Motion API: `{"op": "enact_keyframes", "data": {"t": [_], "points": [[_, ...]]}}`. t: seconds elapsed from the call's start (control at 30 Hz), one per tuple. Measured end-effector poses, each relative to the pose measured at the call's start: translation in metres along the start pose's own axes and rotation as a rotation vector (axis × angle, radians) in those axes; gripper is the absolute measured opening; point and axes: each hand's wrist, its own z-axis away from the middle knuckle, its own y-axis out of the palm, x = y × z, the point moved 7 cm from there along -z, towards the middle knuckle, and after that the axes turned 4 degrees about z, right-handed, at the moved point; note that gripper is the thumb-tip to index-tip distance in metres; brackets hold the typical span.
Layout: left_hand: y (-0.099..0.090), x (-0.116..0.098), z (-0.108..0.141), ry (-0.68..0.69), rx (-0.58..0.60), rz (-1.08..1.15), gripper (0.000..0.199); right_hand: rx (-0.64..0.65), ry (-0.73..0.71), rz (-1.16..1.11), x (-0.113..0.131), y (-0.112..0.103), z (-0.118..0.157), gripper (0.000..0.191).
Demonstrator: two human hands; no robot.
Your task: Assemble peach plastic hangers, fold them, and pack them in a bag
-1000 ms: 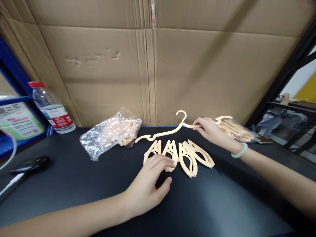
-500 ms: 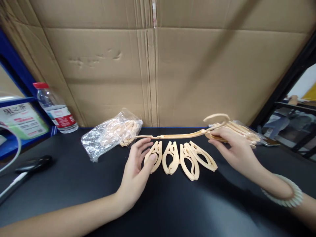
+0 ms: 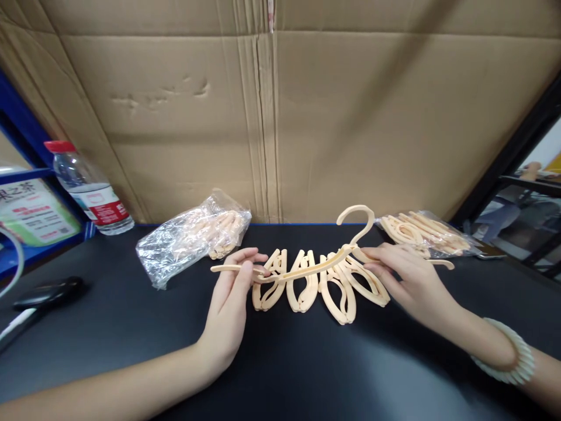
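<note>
A cream folding clothes hanger [image 3: 311, 271], spread out with its hook upward, is held between both hands above the table. My left hand [image 3: 232, 298] pinches its left arm, whose tip pokes out past the fingers. On the other side my right hand [image 3: 405, 278] grips the right arm near the hook, and that arm's end shows beyond the hand. Below the hanger lie several folded hangers in a row, among them a left one [image 3: 268, 295], a middle one [image 3: 302, 286] and one further right [image 3: 344, 304].
A clear plastic bag [image 3: 164, 254] with folded hangers lies at the back left, another bag of hangers [image 3: 432, 231] at the back right. A water bottle [image 3: 94, 196] leans by the blue shelf. A black mouse-like object [image 3: 50, 292] with a white cable sits at left.
The hanger has come lower and nearer, its hook turning more upright. My left hand has closed on its left arm. The whole view has shifted slightly.
</note>
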Motion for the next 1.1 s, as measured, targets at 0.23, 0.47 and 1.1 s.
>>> {"op": "enact_keyframes", "data": {"t": [0.23, 0.47, 1.1], "points": [[0.017, -0.016, 0.012, 0.092, 0.174, -0.216, 0.035, 0.062, 0.029, -0.083, 0.007, 0.006, 0.004, 0.020], [0.029, -0.018, 0.020, 0.135, 0.353, -0.230, 0.034, -0.005, 0.012, -0.143, 0.023, -0.001, 0.004, 0.031], [0.029, -0.011, 0.011, 0.041, 0.344, -0.270, 0.025, -0.047, -0.090, 0.456, 0.016, -0.020, -0.003, 0.018]]}}
